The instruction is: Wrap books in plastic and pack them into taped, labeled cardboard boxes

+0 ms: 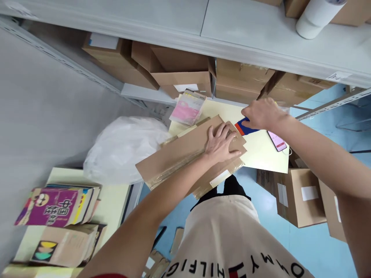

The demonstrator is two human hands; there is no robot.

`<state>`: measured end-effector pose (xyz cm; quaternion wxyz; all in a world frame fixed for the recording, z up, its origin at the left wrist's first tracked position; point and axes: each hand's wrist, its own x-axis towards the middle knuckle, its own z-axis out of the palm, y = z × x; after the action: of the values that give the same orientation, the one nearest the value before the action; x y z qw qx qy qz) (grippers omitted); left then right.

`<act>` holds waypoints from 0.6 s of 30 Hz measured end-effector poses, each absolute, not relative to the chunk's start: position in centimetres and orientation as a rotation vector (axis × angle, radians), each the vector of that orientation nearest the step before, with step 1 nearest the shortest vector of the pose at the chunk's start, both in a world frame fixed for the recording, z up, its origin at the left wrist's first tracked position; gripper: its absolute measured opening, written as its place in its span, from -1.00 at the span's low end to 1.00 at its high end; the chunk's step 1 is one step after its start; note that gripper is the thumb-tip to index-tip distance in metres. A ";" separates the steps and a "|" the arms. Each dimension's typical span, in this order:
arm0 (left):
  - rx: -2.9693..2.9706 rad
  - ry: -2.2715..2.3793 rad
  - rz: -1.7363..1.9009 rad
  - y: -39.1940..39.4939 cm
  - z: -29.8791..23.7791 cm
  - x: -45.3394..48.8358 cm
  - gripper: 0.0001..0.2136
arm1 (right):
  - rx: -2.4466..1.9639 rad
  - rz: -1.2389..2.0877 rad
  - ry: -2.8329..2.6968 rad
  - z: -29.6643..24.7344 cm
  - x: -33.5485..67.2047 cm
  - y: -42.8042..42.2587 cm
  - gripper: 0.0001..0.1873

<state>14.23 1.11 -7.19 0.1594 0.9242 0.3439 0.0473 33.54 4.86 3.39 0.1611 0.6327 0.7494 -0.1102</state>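
A flattened-looking cardboard box [179, 152] with clear tape along its seams lies at a slant on the pale yellow tabletop [265, 152]. My left hand [218, 144] rests on the box's top near its right end, fingers spread. Just right of that end, my right hand [265, 114] grips a blue tape dispenser [251, 127] with an orange-red edge; the hand covers much of it. Its orange-red edge is close to the box's corner; I cannot tell whether they touch. Behind the box lies a pink packet [188, 108] in clear wrapping.
A phone [277, 141] with a cable lies right of the box. White plastic bag [127, 148] bulges at left, above stacked books [55, 206]. Cardboard boxes [182, 79] fill the shelf behind; more boxes [301, 197] stand on the floor at right. A white bottle [315, 19] stands on the upper shelf.
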 end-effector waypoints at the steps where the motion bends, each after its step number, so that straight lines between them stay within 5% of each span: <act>1: 2.639 0.979 0.140 1.1 -7.3 14.1 -0.28 | 1.802 -0.322 2.149 3.4 34.3 5.1 -0.59; 13: 2.664 0.990 0.068 1.5 -7.8 14.2 -0.20 | 1.698 -0.754 2.186 2.2 44.4 6.7 -0.56; 18: 2.668 0.988 0.005 1.5 -7.4 14.2 -0.18 | 1.629 -0.604 2.192 2.5 45.5 7.9 -0.59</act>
<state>14.24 1.47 -7.39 0.1479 0.9275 0.3433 0.0017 45.52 7.92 2.45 0.1714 0.5737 0.7722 -0.2126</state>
